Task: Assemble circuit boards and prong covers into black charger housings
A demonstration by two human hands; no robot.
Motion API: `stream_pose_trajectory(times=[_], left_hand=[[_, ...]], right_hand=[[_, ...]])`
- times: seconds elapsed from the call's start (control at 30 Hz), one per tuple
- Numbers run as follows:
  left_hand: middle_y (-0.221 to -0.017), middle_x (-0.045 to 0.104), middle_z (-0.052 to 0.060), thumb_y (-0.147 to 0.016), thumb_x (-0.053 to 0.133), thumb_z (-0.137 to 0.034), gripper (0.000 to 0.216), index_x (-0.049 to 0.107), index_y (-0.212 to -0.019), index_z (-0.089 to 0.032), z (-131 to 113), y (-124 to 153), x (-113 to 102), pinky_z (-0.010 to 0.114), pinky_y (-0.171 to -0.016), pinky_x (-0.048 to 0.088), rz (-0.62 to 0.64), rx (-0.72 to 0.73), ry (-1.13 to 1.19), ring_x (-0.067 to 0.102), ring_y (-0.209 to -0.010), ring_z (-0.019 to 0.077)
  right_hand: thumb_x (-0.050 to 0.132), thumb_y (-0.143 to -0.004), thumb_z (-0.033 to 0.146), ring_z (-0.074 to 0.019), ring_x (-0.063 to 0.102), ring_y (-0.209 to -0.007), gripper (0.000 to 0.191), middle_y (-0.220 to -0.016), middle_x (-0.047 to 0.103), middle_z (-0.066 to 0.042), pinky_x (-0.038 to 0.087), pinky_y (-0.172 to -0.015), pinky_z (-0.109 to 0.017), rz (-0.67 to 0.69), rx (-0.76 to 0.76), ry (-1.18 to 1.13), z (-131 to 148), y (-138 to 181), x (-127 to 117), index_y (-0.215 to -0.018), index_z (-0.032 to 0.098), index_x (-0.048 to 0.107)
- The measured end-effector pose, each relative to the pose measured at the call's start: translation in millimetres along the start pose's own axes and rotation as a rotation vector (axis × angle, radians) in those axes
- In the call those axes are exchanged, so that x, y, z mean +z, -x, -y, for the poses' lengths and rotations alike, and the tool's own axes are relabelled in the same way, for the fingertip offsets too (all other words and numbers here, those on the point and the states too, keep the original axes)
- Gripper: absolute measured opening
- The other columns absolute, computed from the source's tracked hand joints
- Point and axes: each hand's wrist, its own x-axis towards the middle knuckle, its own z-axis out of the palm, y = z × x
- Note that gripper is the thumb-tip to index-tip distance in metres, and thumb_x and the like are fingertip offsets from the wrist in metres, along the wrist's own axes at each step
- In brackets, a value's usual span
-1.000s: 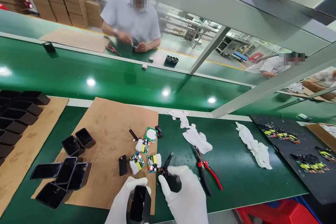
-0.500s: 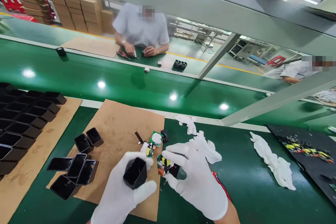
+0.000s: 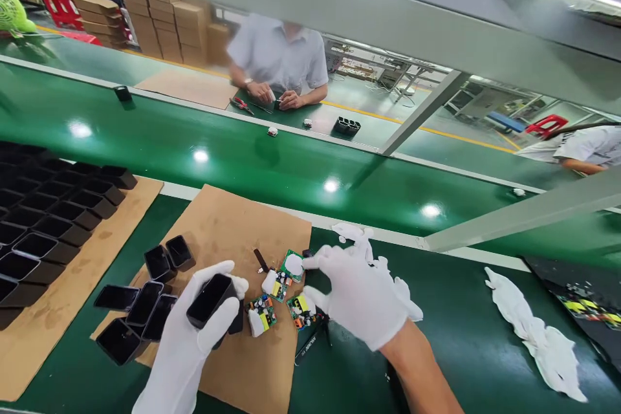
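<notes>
Head view: right hand (image 3: 361, 297) has set its board down, fingers loose; left hand (image 3: 194, 330) still grips black casing (image 3: 209, 301).

Bright overhead light, glare spots on green belt (image 3: 272, 162), wide-angle edge distortion.

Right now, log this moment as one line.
left hand: holds black housing | right hand: fingertips on circuit board | under both: cardboard sheet

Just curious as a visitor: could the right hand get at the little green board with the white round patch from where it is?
Probably yes. The right hand hovers beside the green board, fingertips almost at its edge. The board lies bare on the cardboard with nothing over it, and the left hand, holding a black case, is off to the side.
</notes>
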Motion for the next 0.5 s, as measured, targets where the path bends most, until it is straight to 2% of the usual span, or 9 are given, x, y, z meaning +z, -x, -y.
stream_pose_trajectory(times=[0.07,0.1,0.13,0.23,0.27,0.3,0.33,0.43,0.5], left_hand=[[-0.11,0.084,0.009,-0.083,0.083,-0.053,0.058,0.069,-0.129,-0.02,-13,-7,8,0.042,-0.099,0.064,-0.024,0.0,-0.031,0.08,-0.109,0.0304],[-0.111,0.084,0.009,-0.081,0.084,-0.051,0.059,0.069,-0.129,-0.02,-21,-12,12,0.043,-0.101,0.063,-0.035,0.001,-0.045,0.079,-0.111,0.0306],[-0.112,0.083,0.009,-0.078,0.084,-0.05,0.06,0.069,-0.128,-0.02,-29,-18,16,0.044,-0.102,0.062,-0.039,0.008,-0.052,0.078,-0.112,0.0309],[-0.115,0.083,0.01,-0.075,0.084,-0.05,0.061,0.069,-0.126,-0.02,-45,-37,26,0.048,-0.107,0.058,-0.008,0.036,-0.021,0.077,-0.114,0.0318],[-0.116,0.083,0.01,-0.075,0.084,-0.051,0.061,0.069,-0.125,-0.019,-47,-42,28,0.049,-0.109,0.057,0.005,0.036,0.003,0.076,-0.115,0.032],[-0.116,0.083,0.01,-0.075,0.085,-0.051,0.061,0.069,-0.124,-0.019,-48,-47,31,0.049,-0.11,0.056,0.011,0.029,0.029,0.076,-0.116,0.0321],[-0.116,0.083,0.01,-0.074,0.085,-0.052,0.061,0.069,-0.124,-0.019,-48,-50,33,0.049,-0.111,0.056,0.015,0.017,0.054,0.076,-0.116,0.0323],[-0.115,0.083,0.01,-0.073,0.086,-0.053,0.062,0.069,-0.122,-0.019,-40,-53,39,0.049,-0.111,0.055,0.024,-0.022,0.092,0.076,-0.117,0.033],[-0.115,0.083,0.01,-0.075,0.084,-0.053,0.061,0.068,-0.124,-0.019,-33,-52,40,0.049,-0.11,0.056,0.052,-0.033,0.059,0.077,-0.117,0.0326]], right_hand=[[0.086,-0.086,0.038,-0.0314,0.069,-0.102,0.054,-0.12,0.078,-0.009,0.043,-0.09,-0.043,0.021,-0.033,0.001,-3,-21,1,-0.137,0.026,0.075],[0.091,-0.081,0.042,-0.0317,0.07,-0.1,0.063,-0.117,0.079,-0.009,0.043,-0.088,-0.043,0.045,-0.058,0.001,-4,-31,3,-0.139,0.024,0.074],[0.093,-0.077,0.044,-0.0318,0.071,-0.097,0.064,-0.112,0.08,-0.01,0.043,-0.087,-0.043,0.063,-0.075,0.005,-6,-39,5,-0.135,0.021,0.076],[0.084,-0.084,0.037,-0.0285,0.071,-0.087,0.031,-0.093,0.079,-0.007,0.041,-0.083,-0.041,0.058,-0.071,0.014,-13,-51,6,-0.111,0.022,0.083],[0.08,-0.088,0.035,-0.0274,0.07,-0.086,0.023,-0.09,0.079,-0.006,0.041,-0.083,-0.041,0.045,-0.06,0.011,-15,-52,4,-0.107,0.023,0.084],[0.079,-0.089,0.034,-0.0272,0.07,-0.086,0.023,-0.092,0.078,-0.005,0.041,-0.084,-0.041,0.039,-0.053,0.006,-17,-51,3,-0.108,0.023,0.084],[0.082,-0.086,0.036,-0.0281,0.07,-0.088,0.03,-0.097,0.079,-0.006,0.042,-0.084,-0.041,0.045,-0.054,-0.004,-19,-50,2,-0.113,0.023,0.083],[0.098,-0.066,0.039,-0.0332,0.07,-0.1,0.069,-0.118,0.076,-0.011,0.045,-0.087,-0.044,0.106,-0.093,-0.06,-22,-47,8,-0.129,0.019,0.079],[0.099,-0.062,0.031,-0.0345,0.07,-0.106,0.074,-0.122,0.074,-0.013,0.047,-0.092,-0.046,0.129,-0.107,-0.124,-26,-46,17,-0.132,0.018,0.078]])
